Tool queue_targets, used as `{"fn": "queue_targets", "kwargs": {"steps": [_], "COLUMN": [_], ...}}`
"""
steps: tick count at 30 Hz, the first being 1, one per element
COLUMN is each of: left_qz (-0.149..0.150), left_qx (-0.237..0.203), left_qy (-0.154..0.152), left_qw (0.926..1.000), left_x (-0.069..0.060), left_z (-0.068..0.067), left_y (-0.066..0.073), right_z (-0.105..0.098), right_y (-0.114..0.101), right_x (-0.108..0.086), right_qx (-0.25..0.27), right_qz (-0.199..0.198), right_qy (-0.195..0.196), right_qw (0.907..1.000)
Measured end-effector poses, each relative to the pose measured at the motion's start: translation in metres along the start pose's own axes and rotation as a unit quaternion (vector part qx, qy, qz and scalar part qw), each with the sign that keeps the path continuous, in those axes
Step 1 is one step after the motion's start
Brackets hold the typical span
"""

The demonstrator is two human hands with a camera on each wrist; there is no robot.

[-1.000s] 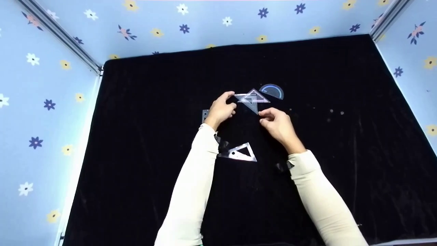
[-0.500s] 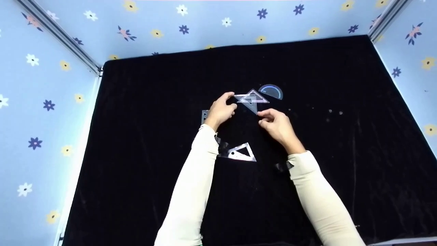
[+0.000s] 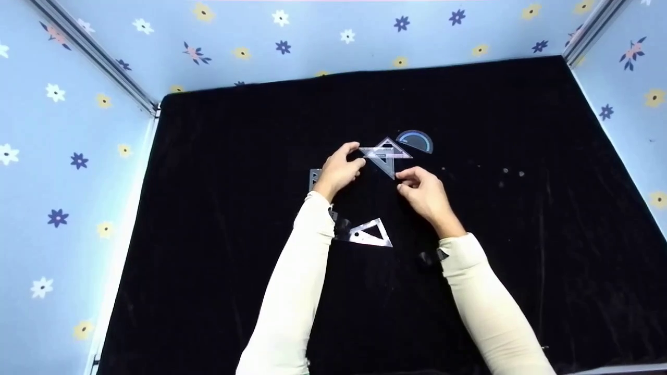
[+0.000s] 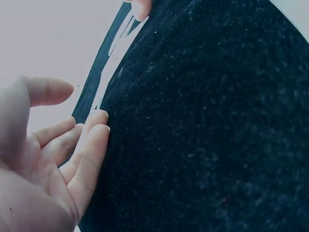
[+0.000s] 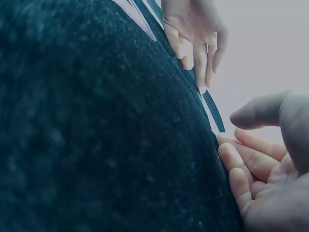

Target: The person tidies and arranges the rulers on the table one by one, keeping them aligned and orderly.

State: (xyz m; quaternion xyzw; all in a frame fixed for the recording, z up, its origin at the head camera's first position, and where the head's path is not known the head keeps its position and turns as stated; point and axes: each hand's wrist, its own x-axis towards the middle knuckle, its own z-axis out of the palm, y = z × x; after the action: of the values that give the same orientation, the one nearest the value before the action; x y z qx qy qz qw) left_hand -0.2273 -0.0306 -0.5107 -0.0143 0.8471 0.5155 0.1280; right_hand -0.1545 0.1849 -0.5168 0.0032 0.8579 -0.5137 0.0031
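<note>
Touches the left corner of a clear triangle (image 3: 390, 167) with the left hand (image 3: 340, 169), loosely open, with the thumb standing off from the fingertips in the left wrist view. Touches the near corner of the same triangle with the right hand (image 3: 426, 194), likewise relaxed and open, with a gap between thumb and fingertips in the right wrist view. Has the clear triangle between both hands, beyond the middle of a black-covered worktop (image 3: 250, 219), toward the far edge. Cannot tell about any slight lift off the surface.

Overlaps there with a pink-edged triangle (image 3: 401, 153), pointed at the far edge. Shows a protractor (image 3: 415, 140) just beside the pink-edged triangle, on the side of the worktop's right edge, with the curve toward the far edge. Shows part of a clear strip (image 3: 311, 178) with triangular holes, partly hidden by the left hand, on the side of the left edge. Shows a shiny triangle (image 3: 365, 238) closer to the near edge, between the cuffs of two pale sleeves (image 3: 292, 276). Backs onto a blue flowered wall (image 3: 323, 31) at the far edge.
</note>
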Motion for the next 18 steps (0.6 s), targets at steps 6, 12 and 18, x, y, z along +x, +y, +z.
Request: {"fn": "queue_targets", "kwargs": {"steps": [6, 12, 18], "left_qz": [-0.002, -0.002, 0.005], "left_qx": [0.002, -0.022, -0.023], "left_qy": [0.006, 0.004, 0.006], "left_qw": [1.0, 0.9998, 0.9997], "left_x": [-0.001, -0.001, 0.0], "left_z": [0.0, 0.001, 0.0], "left_y": [-0.001, -0.002, -0.003], "right_z": [0.001, 0.001, 0.0], "right_y": [-0.002, -0.004, -0.005], "right_x": [0.002, 0.01, 0.019], "right_qx": [-0.02, -0.083, -0.157], "right_qz": [0.0, 0.023, 0.03], "right_qy": [0.013, 0.018, 0.007], "right_qw": [0.9997, 0.9961, 0.9872]}}
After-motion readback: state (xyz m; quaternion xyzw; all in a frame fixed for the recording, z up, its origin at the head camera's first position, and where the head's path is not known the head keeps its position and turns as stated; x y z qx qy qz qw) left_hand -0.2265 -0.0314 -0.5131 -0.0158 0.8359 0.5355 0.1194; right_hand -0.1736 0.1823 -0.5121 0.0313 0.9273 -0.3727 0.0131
